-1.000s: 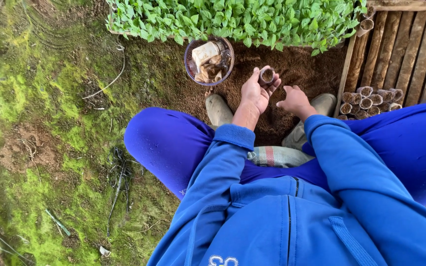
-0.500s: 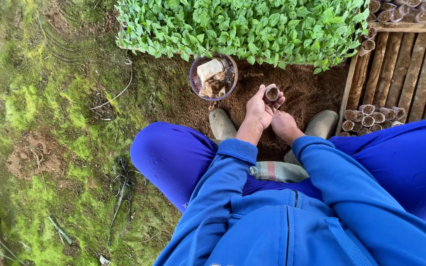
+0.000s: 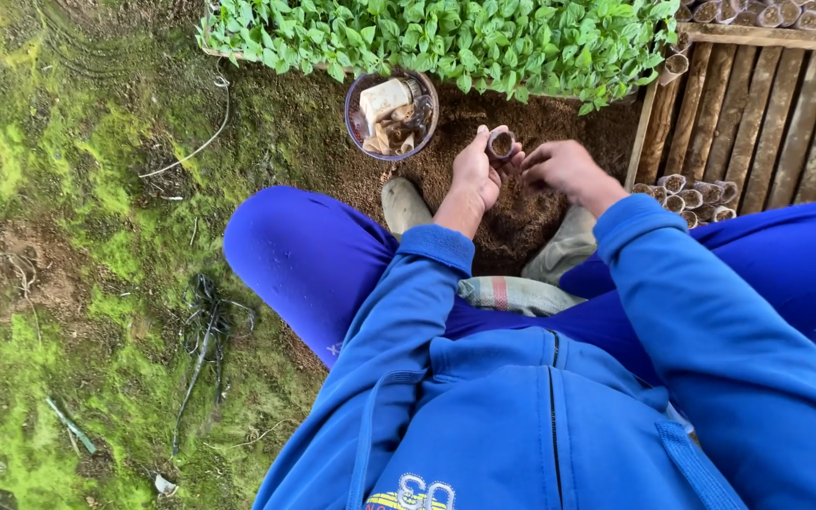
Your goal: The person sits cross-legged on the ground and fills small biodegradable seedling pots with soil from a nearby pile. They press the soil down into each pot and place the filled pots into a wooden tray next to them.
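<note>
two hands at twelve o'clock over brown soil (image 3: 512, 227): left hand (image 3: 476, 172) curled around small soil-filled pot (image 3: 501, 144), held upright at fingertips; right hand (image 3: 567, 168) just beside at three o'clock, fingers bent toward pot, grip impossible to tell. round bowl (image 3: 391, 115) at ten o'clock, seedlings (image 3: 446, 38) beyond, more small pots (image 3: 687, 194) at wooden slats (image 3: 757, 123) at three o'clock

- Soft, even daylight fills the scene; nothing casts a hard-edged shadow.
- Colours are vivid, strongest on the blue jacket (image 3: 559, 416) near the camera and the moss (image 3: 59, 283) at left.
- Faint shade lies on the soil (image 3: 521, 217) under the hands.
- Wide-angle bending stretches the corners.
- Far seedlings (image 3: 446, 38) stay sharp; no glare or blur shows.
</note>
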